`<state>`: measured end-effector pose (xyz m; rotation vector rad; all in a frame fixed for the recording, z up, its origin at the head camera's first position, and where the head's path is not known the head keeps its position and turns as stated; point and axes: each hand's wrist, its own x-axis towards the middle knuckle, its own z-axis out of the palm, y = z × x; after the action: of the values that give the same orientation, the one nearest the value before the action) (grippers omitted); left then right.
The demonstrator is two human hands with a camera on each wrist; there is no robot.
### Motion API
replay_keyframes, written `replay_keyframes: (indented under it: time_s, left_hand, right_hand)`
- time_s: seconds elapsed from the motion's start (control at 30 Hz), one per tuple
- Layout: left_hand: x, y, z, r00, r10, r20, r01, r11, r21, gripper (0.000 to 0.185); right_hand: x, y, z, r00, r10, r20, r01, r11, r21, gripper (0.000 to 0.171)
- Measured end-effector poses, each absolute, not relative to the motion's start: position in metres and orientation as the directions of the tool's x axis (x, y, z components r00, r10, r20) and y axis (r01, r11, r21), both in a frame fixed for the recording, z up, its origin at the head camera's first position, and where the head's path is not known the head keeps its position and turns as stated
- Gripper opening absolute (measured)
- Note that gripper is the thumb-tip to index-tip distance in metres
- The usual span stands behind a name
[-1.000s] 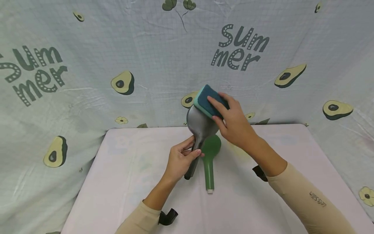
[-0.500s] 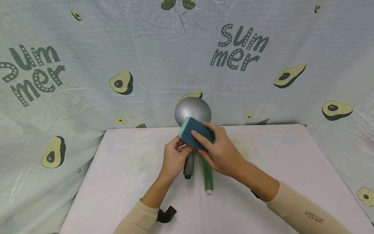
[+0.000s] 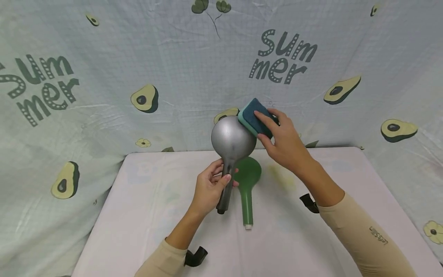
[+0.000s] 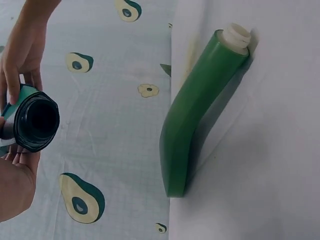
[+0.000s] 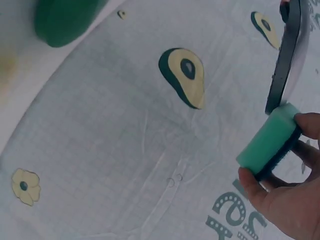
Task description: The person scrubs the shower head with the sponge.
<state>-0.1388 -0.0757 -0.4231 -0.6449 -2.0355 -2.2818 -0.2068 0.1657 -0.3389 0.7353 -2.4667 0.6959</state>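
A grey shower head with a dark handle is held up off the table, its smooth rounded back toward the head camera. My left hand grips it round the handle; the left wrist view looks at the threaded handle end. My right hand pinches a sponge with a dark blue scouring side and a mint green foam side. In the right wrist view the foam touches the shower head's rim. Below, a green shower head with a white threaded end lies on the table.
The table has a pale pinkish white cover. Behind it hangs a cloth printed with avocados, flowers and lettering. Black wrist mounts stick out below the forearms.
My right hand brought the sponge down over the shower head's neck, then back up to the upper right rim. The shower head turned and shifted slightly left in my left hand.
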Motion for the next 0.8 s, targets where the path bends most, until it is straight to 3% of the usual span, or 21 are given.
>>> replay_keyframes:
  time_s: [0.27,0.37,0.6,0.8]
  left_hand:
    - [-0.142,-0.077,-0.418,-0.942,0.182,0.280,0.255,-0.150,0.955,0.048]
    - [-0.142,-0.077,-0.417,-0.955,0.164,0.245,0.221,-0.151,0.963,0.047]
    - [-0.140,-0.077,-0.421,-0.958,0.170,0.231,0.205,-0.161,0.966,0.047]
    - [-0.134,-0.081,-0.424,-0.955,0.188,0.230,0.203,-0.152,0.967,0.048]
  right_hand:
    - [-0.175,0.141,-0.380,-0.544,-0.527,0.653,-0.755,0.646,-0.107,0.071]
    - [-0.166,0.135,-0.391,-0.514,-0.553,0.656,-0.771,0.633,-0.071,0.075]
    - [-0.170,0.135,-0.390,-0.546,-0.529,0.650,-0.754,0.649,-0.106,0.070]
    - [-0.182,0.142,-0.378,-0.654,-0.448,0.609,-0.691,0.682,-0.240,0.063]
